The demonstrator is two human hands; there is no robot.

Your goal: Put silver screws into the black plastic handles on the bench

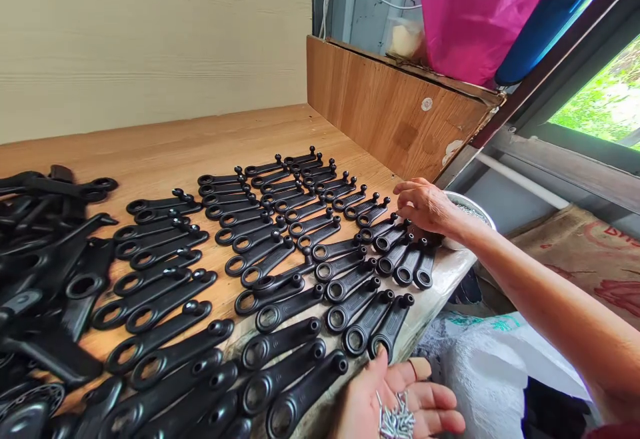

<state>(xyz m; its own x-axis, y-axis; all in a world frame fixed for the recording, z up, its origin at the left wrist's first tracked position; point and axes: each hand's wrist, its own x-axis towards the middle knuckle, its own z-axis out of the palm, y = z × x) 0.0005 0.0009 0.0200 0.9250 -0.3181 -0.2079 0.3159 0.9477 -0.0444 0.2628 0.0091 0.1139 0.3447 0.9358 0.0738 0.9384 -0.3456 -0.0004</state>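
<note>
Many black plastic handles (280,259) lie in rows on a wooden table (200,139). My left hand (400,405) is at the table's near edge, palm up and cupped, with a small heap of silver pins (397,420) in it. My right hand (425,207) reaches across from the right, fingers bent and pinched over the handles at the right end of the rows (400,235). What its fingertips hold is too small to make out.
A metal bowl (470,211) with silver pins stands at the table's right edge behind my right hand. A loose pile of black handles (45,272) fills the left side. A wooden board (390,105) walls the back right. White sacks (500,359) lie below the table.
</note>
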